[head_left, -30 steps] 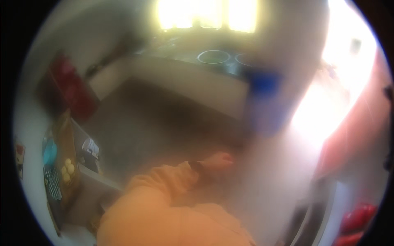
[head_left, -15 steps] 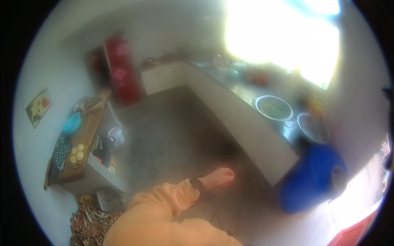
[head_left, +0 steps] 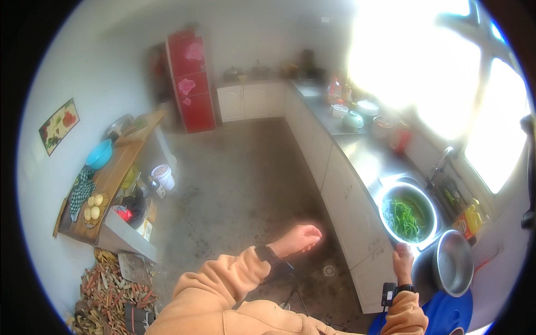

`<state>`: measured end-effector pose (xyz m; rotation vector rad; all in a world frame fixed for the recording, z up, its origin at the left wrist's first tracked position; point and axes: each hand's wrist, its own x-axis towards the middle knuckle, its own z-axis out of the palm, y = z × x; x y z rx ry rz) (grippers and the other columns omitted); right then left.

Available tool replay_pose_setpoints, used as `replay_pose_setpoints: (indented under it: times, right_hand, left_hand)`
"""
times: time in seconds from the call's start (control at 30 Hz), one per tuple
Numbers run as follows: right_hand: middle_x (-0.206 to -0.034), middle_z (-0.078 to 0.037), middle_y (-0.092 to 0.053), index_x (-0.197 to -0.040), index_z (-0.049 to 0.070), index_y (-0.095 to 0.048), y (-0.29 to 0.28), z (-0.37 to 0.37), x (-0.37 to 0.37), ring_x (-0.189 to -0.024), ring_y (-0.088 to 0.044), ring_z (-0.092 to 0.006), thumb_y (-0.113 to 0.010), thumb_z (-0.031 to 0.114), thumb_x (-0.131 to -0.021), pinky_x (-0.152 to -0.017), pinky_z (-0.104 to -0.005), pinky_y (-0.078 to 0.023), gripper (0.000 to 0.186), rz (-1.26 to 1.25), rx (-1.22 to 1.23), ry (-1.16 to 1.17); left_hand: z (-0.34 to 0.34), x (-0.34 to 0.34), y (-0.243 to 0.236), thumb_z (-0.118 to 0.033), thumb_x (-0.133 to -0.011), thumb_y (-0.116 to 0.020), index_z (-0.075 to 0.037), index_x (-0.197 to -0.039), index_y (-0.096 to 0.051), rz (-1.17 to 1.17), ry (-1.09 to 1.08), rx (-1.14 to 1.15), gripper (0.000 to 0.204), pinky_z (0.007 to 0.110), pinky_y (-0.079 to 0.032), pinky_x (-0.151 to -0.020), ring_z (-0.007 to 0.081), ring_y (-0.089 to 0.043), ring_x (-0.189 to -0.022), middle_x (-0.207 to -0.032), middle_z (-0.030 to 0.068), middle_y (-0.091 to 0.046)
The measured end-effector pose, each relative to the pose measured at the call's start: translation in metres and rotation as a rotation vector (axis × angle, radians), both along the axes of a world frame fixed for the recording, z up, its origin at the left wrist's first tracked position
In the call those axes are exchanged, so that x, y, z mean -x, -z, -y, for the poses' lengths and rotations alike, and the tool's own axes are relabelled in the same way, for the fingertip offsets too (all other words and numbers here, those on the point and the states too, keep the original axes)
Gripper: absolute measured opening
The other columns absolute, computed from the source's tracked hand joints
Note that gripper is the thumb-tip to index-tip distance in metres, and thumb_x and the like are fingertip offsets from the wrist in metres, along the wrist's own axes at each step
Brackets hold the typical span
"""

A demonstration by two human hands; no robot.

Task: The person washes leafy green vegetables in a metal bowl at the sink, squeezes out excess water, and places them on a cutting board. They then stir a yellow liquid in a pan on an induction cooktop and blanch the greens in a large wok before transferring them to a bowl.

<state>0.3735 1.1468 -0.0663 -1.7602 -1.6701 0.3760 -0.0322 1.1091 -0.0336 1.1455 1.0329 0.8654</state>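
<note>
I've got the left hand (head_left: 293,241), fingers (head_left: 312,232) curled together, above the floor (head_left: 240,173). Right hand (head_left: 402,262) sits at the near rim of the basin (head_left: 383,214) of greens (head_left: 406,220); can't tell if clamped. Basin's well right of the left hand, metal pot (head_left: 453,262) just beside. Grey-topped desk (head_left: 365,156) runs back along a bright window (head_left: 419,67); red fridge (head_left: 192,84) across the room.

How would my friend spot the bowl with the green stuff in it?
Find the long counter beside the bright window. At its nearer end, by the right hand, sits a round silver bowl. Leafy greens lie inside it; the silver basin next to it shows none.
</note>
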Motion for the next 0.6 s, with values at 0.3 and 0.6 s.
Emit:
replay_pose_setpoints:
  times: [0.3,0.6]
  right_hand:
    - [-0.121,-0.02,-0.056,-0.13,0.013,-0.053,0.038,-0.333,-0.086,-0.112,-0.055,-0.0396,-0.071,0.021,-0.07,-0.095,-0.0459,-0.046,0.063,0.409,0.333,0.014]
    - [-0.118,-0.016,-0.057,-0.121,0.015,-0.057,0.085,-0.487,-0.085,-0.114,-0.054,-0.0364,-0.07,0.021,-0.072,-0.092,-0.0511,-0.046,0.051,0.68,0.561,-0.033]
  left_hand:
    - [-0.277,-0.095,0.013,-0.014,-0.092,-0.058,-0.007,-0.103,-0.062,-0.021,0.069,0.062,0.013,0.017,-0.043,-0.054,0.0032,-0.052,-0.064,-0.075,-0.0037,-0.057]
    - [-0.439,-0.181,0.047,-0.015,-0.092,-0.058,-0.006,-0.102,-0.061,-0.079,0.25,0.176,0.014,0.018,-0.044,-0.054,0.0037,-0.052,-0.063,-0.075,-0.0034,-0.057]
